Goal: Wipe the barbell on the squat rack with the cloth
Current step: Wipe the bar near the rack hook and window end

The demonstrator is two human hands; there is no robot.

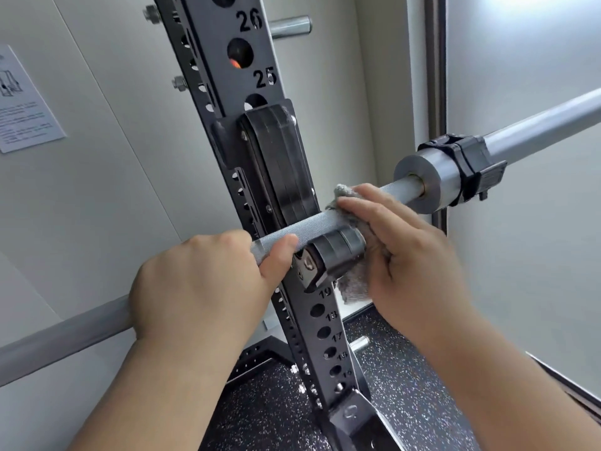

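1. Across the middle of the view, the barbell lies in the J-hook of the squat rack. Its long axis runs from 8 o'clock to 2 o'clock, with the sleeve end pointing up toward 2 o'clock.
2. Just on the hook's 3 o'clock side, the grey cloth is draped over the knurled shaft, and a flap hangs toward 6 o'clock.
3. The right hand lies on the cloth with its fingers straight and close together, pressing it to the bar. Its thumb is out of sight.
4. The left hand wraps the shaft on the hook's 9 o'clock side, with the fingers curled over and the thumb on the knurling.
5. The black rack upright, with numbered holes, crosses behind the bar from 12 to 6 o'clock. The hook covers the shaft between the hands.
6. A black collar clamp sits on the sleeve. A steel peg juts out at 12 o'clock and a wall notice hangs at 10 o'clock, its print unreadable. Speckled floor shows at 6 o'clock.
7. Both bar ends are cut off by the frame edges.
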